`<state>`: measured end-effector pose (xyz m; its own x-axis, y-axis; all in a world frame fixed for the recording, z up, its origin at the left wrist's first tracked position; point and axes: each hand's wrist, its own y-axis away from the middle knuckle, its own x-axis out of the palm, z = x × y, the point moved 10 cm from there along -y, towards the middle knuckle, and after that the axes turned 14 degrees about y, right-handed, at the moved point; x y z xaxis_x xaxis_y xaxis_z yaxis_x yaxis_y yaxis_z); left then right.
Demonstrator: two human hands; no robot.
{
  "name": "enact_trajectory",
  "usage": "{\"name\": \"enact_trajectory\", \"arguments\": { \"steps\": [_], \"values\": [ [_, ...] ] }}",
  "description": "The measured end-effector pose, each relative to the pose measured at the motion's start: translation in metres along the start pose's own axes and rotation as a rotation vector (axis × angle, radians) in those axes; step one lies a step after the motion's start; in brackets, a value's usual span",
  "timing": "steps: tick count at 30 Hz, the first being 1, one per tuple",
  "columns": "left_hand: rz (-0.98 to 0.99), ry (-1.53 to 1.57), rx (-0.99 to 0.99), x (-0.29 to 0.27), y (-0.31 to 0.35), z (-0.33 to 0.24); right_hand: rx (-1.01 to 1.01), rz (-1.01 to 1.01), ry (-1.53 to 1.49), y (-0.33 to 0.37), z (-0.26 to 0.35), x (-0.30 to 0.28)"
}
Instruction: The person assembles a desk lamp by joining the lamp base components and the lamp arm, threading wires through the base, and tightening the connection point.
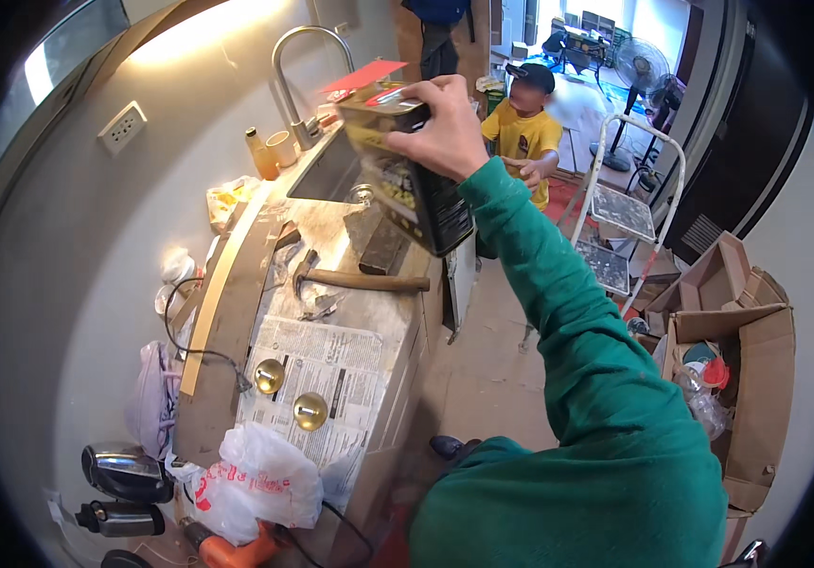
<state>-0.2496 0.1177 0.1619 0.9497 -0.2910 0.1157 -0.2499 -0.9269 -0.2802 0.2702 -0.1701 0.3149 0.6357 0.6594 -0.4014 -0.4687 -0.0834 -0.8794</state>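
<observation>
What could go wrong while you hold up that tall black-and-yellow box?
The tall black-and-yellow box might slip, since only the bare right hand is seen gripping it. The metal hammer with a brown wooden handle could get knocked off, because the handle's end lies near the edge of the beige counter.

Red lettering crosses a white plastic bag (274,464). Print on the counter's (327,220) newspaper (355,355) is too small to read; yellow print on a black box (437,210) is blurred.
</observation>
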Motion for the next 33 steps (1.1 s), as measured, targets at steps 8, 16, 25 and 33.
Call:
{"name": "enact_trajectory", "arguments": {
  "steps": [8, 16, 25, 33],
  "values": [
    [0.045, 0.033, -0.01, 0.038, -0.004, 0.007, 0.228, -0.06, 0.201, -0.015, -0.116, 0.039],
    [-0.018, -0.004, -0.053, 0.066, 0.021, 0.003, 0.217, -0.051, 0.176, -0.028, -0.171, 0.089],
    [-0.134, -0.218, -0.072, 0.1, 0.041, 0.005, 0.189, -0.044, 0.111, -0.026, -0.221, 0.129],
    [-0.02, 0.154, -0.074, 0.145, 0.035, 0.042, -0.015, 0.105, 0.25, -0.044, -0.23, 0.147]
  ]
}}
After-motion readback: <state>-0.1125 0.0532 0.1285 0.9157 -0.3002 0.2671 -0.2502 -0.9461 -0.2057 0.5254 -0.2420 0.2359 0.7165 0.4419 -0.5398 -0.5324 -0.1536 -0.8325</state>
